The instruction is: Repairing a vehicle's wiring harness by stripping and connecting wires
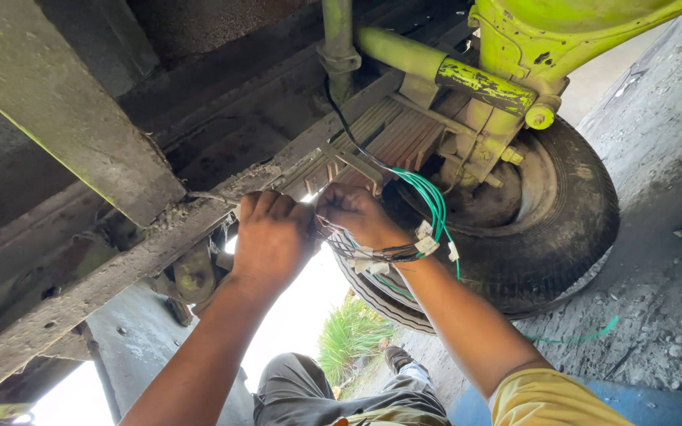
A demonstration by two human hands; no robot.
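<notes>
Both my hands are raised to the underside of a vehicle. My left hand (271, 237) is closed against the dirty frame rail (120, 268), pinching thin wires. My right hand (357, 214) is closed on the same bundle of wires (388, 254), right next to the left hand. Green wires (428, 197) run from the bundle up toward the leaf spring (400, 138). Small white connectors (426, 243) hang from the bundle by my right wrist. The fingertips are hidden behind the hands.
A black tyre (562, 229) sits just right of my hands, under a lime-green axle mount (507, 87). A loose green wire (578, 338) lies on the gravel ground (657, 260). A grey beam (65, 118) crosses at the upper left. My legs (333, 394) stretch out below.
</notes>
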